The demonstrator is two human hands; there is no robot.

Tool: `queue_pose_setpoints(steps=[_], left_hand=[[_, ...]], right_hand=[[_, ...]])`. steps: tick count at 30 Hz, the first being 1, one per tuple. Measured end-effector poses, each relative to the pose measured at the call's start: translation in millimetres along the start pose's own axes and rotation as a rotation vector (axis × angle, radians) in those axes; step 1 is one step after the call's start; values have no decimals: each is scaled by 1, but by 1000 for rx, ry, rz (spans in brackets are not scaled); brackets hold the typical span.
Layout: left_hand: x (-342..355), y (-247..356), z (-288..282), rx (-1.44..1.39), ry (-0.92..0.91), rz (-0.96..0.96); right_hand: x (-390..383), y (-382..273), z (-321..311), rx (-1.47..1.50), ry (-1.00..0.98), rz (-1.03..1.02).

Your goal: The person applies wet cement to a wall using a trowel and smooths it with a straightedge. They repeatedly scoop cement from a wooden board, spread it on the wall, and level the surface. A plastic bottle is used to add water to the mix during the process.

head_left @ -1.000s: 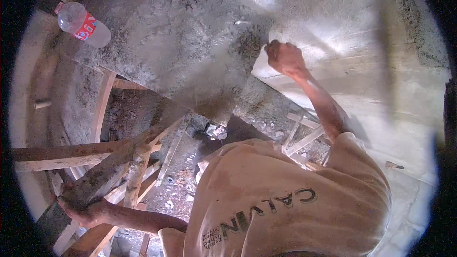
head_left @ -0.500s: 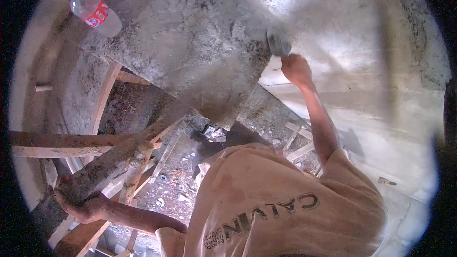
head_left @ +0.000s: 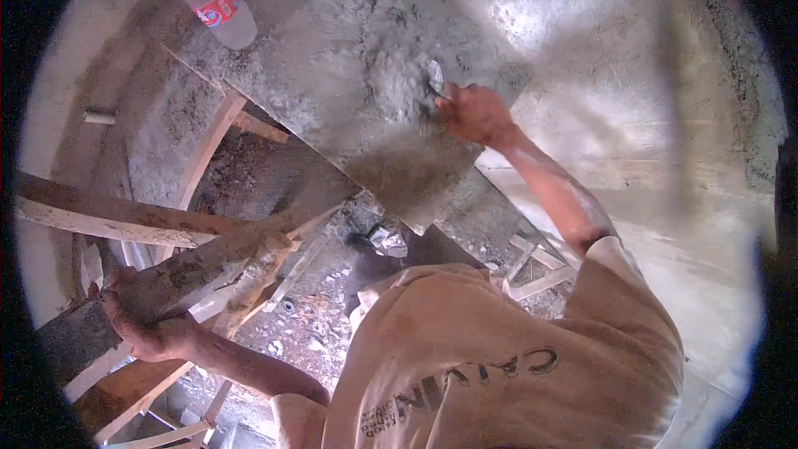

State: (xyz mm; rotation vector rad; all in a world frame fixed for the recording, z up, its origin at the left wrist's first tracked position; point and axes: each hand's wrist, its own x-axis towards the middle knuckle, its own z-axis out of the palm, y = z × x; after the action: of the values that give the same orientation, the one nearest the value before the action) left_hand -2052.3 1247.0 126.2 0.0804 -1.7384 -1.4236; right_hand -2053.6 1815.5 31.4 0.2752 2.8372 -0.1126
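My right hand (head_left: 480,116) is closed around the handle of a trowel (head_left: 436,76), whose small metal blade shows only in part. The blade is at the wet grey mortar (head_left: 386,50) spread over a sloping concrete slab (head_left: 332,129). Down at the left, my left hand (head_left: 137,324) wraps round a thick, dirt-stained wooden beam (head_left: 195,274), with the fingertips over its far side. A clear plastic bottle (head_left: 229,21) with a red label and pale contents rests on the slab's upper left part.
A pale plastered wall (head_left: 615,133) rises on the right. Timber props (head_left: 125,220) cross at the left, next to a curved wall with a short pipe stub (head_left: 100,118). Below the slab's edge, the ground (head_left: 312,328) is strewn with rubble and wood scraps.
My right hand has moved left with the trowel, from the slab's right edge by the wall onto the mortar. The left hand keeps its hold on the beam. The view has shifted slightly.
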Motion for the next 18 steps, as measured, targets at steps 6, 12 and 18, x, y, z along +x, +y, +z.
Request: queue_pose_setpoints(steps=[6,12,18], left_hand=[[-4,-15,-14,-27,-57,42],[-5,-4,-5,-42,-55,-39],[-5,3,-6,-76,-34,-46]], right_hand=[[38,17,10,147,101,-3],[34,2,-7,146,317,-117],[-20,8,-12,446,104,-141]])
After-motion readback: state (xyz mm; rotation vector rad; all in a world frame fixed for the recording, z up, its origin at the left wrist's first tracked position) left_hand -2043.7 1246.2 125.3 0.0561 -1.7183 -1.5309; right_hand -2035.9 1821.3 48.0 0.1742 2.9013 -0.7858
